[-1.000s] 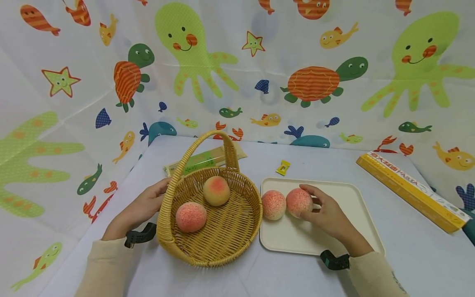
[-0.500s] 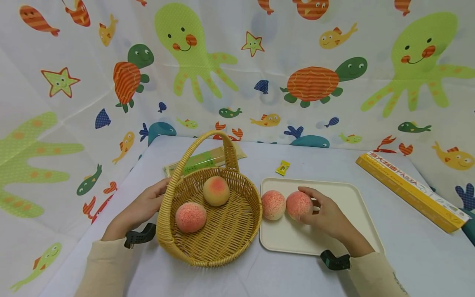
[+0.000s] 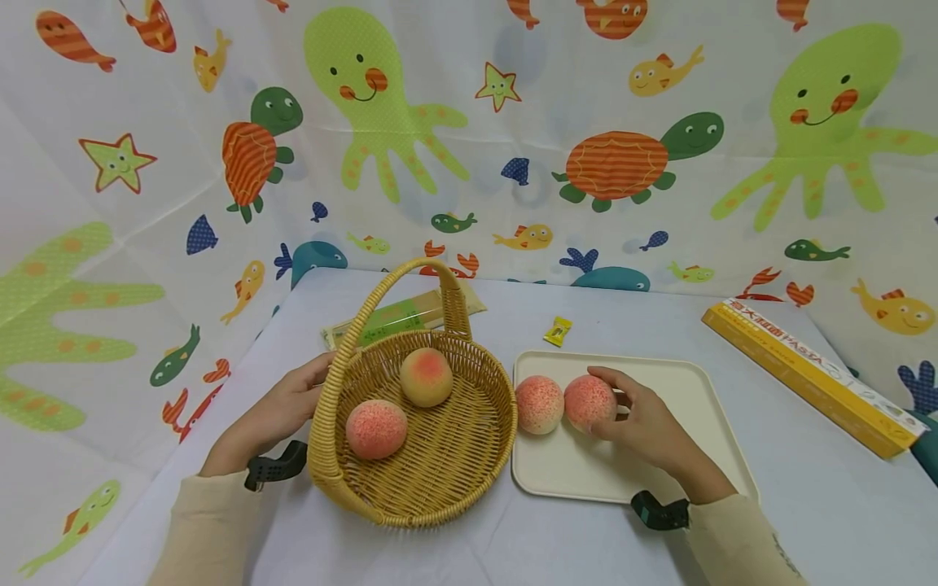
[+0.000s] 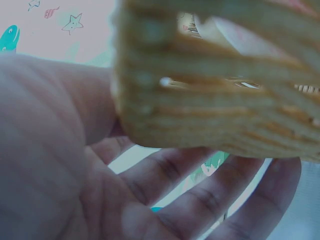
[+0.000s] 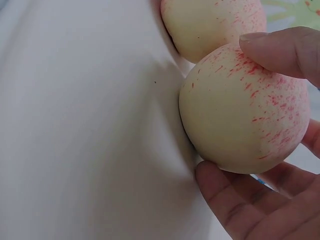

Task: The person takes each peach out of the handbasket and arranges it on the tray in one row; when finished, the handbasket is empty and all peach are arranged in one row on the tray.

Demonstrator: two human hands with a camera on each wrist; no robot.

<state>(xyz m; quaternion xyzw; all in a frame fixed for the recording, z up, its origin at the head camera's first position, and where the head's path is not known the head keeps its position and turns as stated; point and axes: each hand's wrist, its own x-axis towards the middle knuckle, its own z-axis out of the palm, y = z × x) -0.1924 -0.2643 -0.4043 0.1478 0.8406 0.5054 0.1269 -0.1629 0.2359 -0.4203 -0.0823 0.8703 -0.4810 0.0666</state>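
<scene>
while resting a loosely spread left hand (image 3: 289, 399) against the basket (image 3: 447, 460), gripping the outer peach (image 3: 588, 403) on the tray (image 3: 579, 468) with curled right hand (image 3: 648, 423); seemingly securing the grasp, next needing a lift clear of the adjacent peach (image 3: 540, 404).

To your right, the long yellow-and-white box (image 3: 813, 378) reads "PASTA" in red capitals on its white face, following red Chinese characters; finer lettering on its yellow side is too small to read. To your left, the flat packet (image 3: 403, 316) has a green label with pale, illegible characters. Marks on your small yellow wrapper (image 3: 558, 331) are also unreadable.
</scene>
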